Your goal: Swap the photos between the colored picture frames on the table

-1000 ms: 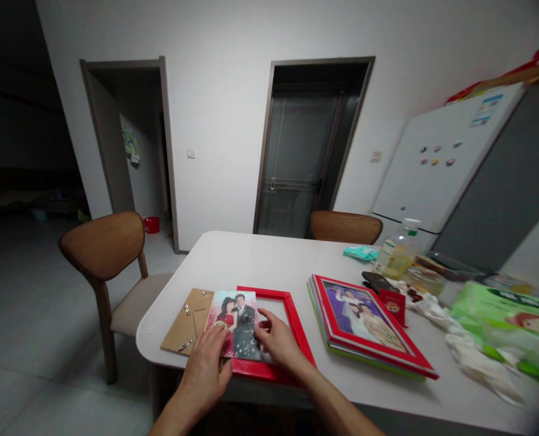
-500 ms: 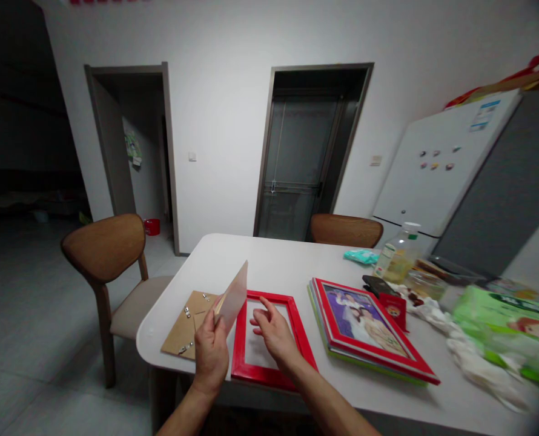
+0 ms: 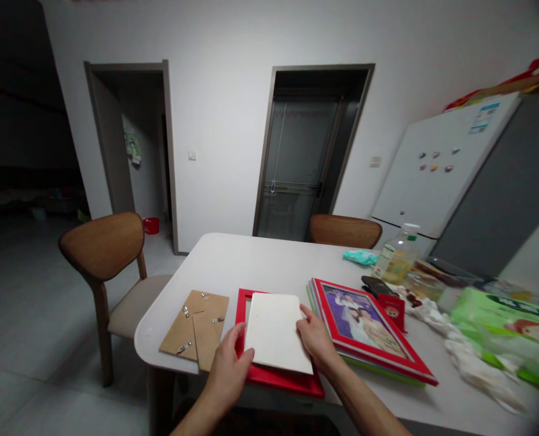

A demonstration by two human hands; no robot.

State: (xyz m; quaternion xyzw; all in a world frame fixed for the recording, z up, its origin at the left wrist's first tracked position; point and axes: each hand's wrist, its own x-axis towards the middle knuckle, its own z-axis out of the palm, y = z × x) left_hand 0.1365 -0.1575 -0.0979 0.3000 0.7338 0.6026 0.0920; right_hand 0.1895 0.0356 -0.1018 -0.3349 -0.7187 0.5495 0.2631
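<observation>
Cream card [image 3: 276, 330] lay over the red frame [image 3: 287, 380], its edges held between my left hand [image 3: 228, 363] and right hand [image 3: 317, 340]. It seemed to overlap the frame's right side, so pressing down might have creased it. Half a second earlier, my left hand alone held it tilted up.

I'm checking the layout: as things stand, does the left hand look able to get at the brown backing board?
Probably yes. The left hand is close beside the brown backing board and nothing visible blocks the way, though it is busy at the white sheet.
</observation>
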